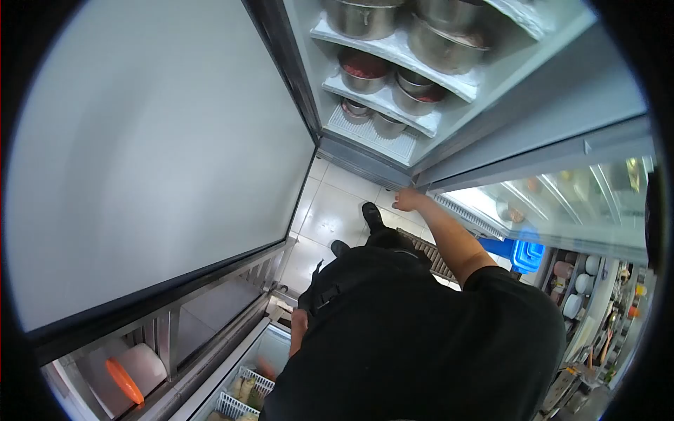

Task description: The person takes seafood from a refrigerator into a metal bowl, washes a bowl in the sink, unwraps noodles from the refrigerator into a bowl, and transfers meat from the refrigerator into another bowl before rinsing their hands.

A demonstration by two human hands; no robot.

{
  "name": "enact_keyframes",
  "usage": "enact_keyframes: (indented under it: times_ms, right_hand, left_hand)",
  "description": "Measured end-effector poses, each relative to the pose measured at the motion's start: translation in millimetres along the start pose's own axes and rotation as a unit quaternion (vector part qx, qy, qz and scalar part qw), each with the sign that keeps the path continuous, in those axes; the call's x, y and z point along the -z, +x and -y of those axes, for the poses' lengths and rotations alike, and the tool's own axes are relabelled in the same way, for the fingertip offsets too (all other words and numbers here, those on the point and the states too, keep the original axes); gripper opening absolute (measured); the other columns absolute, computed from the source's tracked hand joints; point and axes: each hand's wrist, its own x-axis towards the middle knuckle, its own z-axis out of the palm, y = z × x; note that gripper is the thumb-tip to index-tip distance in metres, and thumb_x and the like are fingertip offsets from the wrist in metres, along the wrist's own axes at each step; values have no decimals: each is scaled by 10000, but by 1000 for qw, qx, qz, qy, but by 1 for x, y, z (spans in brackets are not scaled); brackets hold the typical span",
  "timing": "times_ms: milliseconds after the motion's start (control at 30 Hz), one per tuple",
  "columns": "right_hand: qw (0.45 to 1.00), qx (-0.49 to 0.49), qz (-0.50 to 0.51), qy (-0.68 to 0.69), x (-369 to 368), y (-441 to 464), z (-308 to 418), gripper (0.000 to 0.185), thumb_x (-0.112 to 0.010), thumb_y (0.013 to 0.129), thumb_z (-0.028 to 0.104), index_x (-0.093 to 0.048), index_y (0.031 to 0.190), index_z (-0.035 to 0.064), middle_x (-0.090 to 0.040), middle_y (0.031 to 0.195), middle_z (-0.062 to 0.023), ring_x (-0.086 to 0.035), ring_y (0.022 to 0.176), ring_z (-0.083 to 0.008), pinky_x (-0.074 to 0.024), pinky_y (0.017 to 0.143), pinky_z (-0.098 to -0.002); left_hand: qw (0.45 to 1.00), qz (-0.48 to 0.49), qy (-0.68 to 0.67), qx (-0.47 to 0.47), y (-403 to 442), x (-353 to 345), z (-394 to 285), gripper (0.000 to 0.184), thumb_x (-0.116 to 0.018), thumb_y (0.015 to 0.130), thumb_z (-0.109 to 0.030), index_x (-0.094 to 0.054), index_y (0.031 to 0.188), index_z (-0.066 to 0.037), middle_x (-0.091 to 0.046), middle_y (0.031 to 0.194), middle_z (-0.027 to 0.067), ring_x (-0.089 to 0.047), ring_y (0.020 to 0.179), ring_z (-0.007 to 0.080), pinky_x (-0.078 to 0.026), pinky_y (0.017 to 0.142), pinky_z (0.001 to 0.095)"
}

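My right hand [406,199] is in front of the lower edge of an open fridge [365,163], its fingers loosely bent and apart, with nothing visible in them. Steel pots [365,72] stand on the fridge's frosted white shelves [397,50], some holding red contents. The wide white fridge door [161,161] is swung out to the left. My left hand [299,321] hangs beside my body above an open chest with baskets. My dark clothing hides its fingers.
White baskets of food [243,382] lie in the chest at lower left. A white container with an orange rim [125,382] is beside it. A glass-fronted cooler [562,203], blue bin [526,254] and shelf of bowls [583,283] are on the right. The floor is tiled [330,210].
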Motion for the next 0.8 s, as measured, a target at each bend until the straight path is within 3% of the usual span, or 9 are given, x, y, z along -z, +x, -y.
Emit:
enact_keyframes:
  times_ms: [167, 200, 267, 367, 433, 500, 600, 700, 800]
  right_hand:
    - [976, 13, -171, 135, 25, 71, -23, 478, -577, 911, 389, -632, 1211, 20, -621, 1203, -248, -567, 1155, -422, -451, 1002, -494]
    - [953, -4, -226, 201, 37, 84, -28, 490, -599, 904, 379, -617, 1220, 5, -618, 1189, -266, -562, 1153, -440, -445, 1010, -493]
    - [883, -114, -429, 155, 81, 72, -10, 539, -631, 888, 359, -575, 1243, -43, -595, 1206, -290, -551, 1151, -466, -456, 1000, -479]
    - [808, -155, -509, 253, 114, 124, -38, 506, -607, 921, 345, -525, 1188, -77, -566, 1175, -278, -595, 1035, -441, -454, 970, -494]
    - [727, -154, -478, 468, 123, 137, -44, 603, -595, 931, 430, -490, 1219, -89, -563, 1184, -252, -613, 1042, -394, -504, 923, -505]
    - [573, -117, -363, 725, 146, 131, -35, 773, -554, 941, 567, -442, 1280, -119, -556, 1206, -256, -614, 1085, -368, -532, 909, -513]
    - [468, -75, -238, 848, 126, 191, -78, 659, -533, 975, 516, -450, 1242, -81, -602, 1059, -192, -652, 931, -315, -582, 839, -512]
    - [446, 9, -177, 877, 136, 189, -88, 444, -511, 1023, 364, -489, 1203, -41, -625, 963, -167, -655, 824, -288, -613, 804, -488]
    - [404, -8, -178, 897, 148, 173, -82, 284, -498, 1037, 244, -523, 1162, -10, -634, 966, -163, -653, 749, -255, -633, 753, -465]
  left_hand:
    - [997, 9, -60, 37, 7, -21, -40, 598, -495, 772, -62, -447, 1366, -121, -583, 1210, 206, -634, 977, 413, -558, 679, 580]
    - [996, 7, -71, 45, 4, -24, -50, 597, -490, 770, -56, -452, 1362, -125, -585, 1204, 202, -637, 967, 411, -564, 661, 584]
    - [995, -1, -86, 51, 4, -31, -64, 596, -481, 765, -45, -461, 1354, -135, -590, 1191, 193, -643, 947, 406, -575, 626, 592]
    - [996, -17, -87, 17, 29, -31, -45, 657, -468, 757, -30, -409, 1399, -154, -588, 1217, 179, -652, 944, 394, -581, 605, 581]
    - [996, -22, -91, 6, 30, -36, -44, 699, -464, 754, -23, -370, 1431, -167, -584, 1240, 176, -655, 950, 388, -585, 606, 571]
    - [994, -26, -107, 22, 12, -41, -60, 720, -462, 754, -18, -350, 1448, -178, -578, 1254, 180, -658, 957, 386, -592, 611, 567]
    - [990, -23, -136, 32, 2, -47, -55, 656, -465, 766, -16, -387, 1396, -179, -585, 1205, 186, -660, 939, 393, -601, 631, 580]
    - [990, -7, -133, 36, 11, -51, -37, 592, -475, 778, -28, -425, 1352, -166, -597, 1156, 186, -661, 928, 399, -599, 631, 586]
    - [994, 0, -98, 38, -7, -55, -51, 609, -481, 772, -29, -438, 1365, -162, -602, 1179, 178, -662, 938, 381, -593, 655, 582]
